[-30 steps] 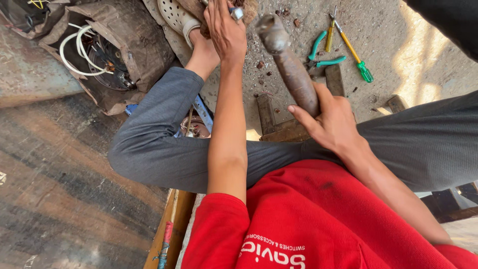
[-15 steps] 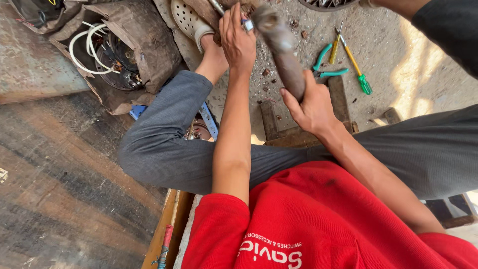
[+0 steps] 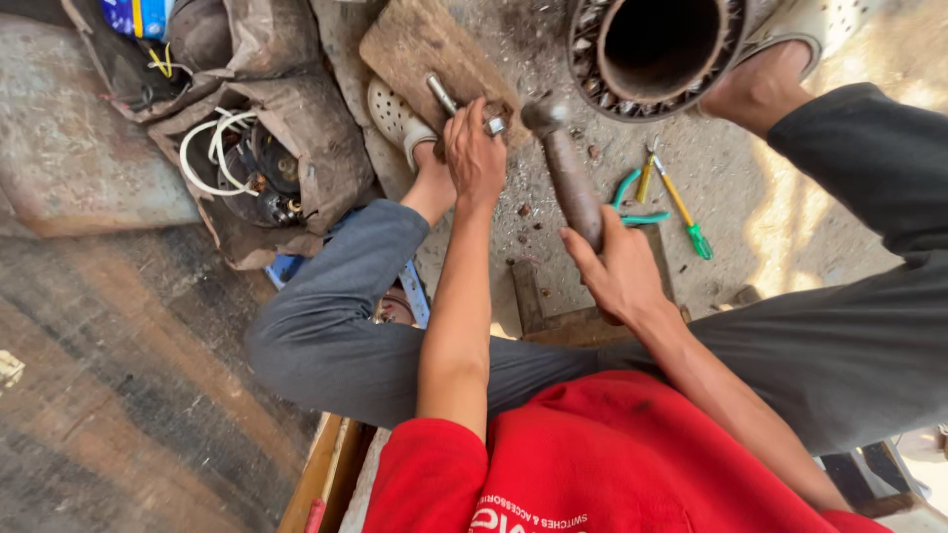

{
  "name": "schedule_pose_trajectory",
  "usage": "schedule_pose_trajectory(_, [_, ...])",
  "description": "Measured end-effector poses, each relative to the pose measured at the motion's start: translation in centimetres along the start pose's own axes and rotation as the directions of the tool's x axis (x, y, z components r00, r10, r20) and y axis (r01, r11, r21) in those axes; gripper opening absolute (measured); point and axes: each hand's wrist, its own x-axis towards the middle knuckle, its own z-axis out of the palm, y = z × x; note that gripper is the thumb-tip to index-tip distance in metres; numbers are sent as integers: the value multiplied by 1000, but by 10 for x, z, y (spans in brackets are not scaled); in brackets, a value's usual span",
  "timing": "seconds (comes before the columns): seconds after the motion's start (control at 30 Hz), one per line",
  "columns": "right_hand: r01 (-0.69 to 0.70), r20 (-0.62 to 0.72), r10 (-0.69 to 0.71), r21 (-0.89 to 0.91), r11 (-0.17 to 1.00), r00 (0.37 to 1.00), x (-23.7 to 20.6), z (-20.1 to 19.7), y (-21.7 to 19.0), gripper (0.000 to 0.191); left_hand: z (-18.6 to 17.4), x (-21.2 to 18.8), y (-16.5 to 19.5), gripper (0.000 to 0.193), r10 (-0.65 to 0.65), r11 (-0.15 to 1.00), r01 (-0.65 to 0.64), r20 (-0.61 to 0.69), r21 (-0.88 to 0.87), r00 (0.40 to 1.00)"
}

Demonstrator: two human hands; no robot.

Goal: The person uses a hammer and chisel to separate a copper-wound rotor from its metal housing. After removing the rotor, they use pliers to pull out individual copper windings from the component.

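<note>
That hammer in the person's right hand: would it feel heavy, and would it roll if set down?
Probably head-heavy: the hammer ends in a solid, rounded metal head, while the right hand grips the thick, worn handle at the far end. It looks stiff, with no visible bend. The handle appears round, so laid on the gritty ground it might roll a little, though the head would likely stop it.

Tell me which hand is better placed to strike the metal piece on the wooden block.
Probably the right hand: it grips the hammer beside the block. The left hand holds the metal piece.
</note>
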Motion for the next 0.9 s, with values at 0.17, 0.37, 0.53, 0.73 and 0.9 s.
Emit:
schedule_pose_trajectory(0.17, [93,-80,-96,-36,995,992,8,6,-13,44,-5,2,4,57,28,998,-28,-9,56,1000])
schedule_pose_trajectory(0.37, [36,-38,-30,175,984,999,4,11,-13,42,-12,-4,3,63,107,991,-105,-13,81,994])
schedule_pose_trajectory(0.53, [25,-20,-29,-195,980,999,4,18,-4,46,-16,-5,1,62,45,994,-47,22,101,999])
schedule_pose_trajectory(0.73, [63,-104,-66,-31,998,992,6,18,-1,44,-16,-10,-2,57,53,995,-55,28,81,998])
schedule_pose_trajectory(0.9, [147,-60,-154,-104,984,986,2,18,-2,46,-19,-16,-5,59,50,998,-48,-29,39,998])
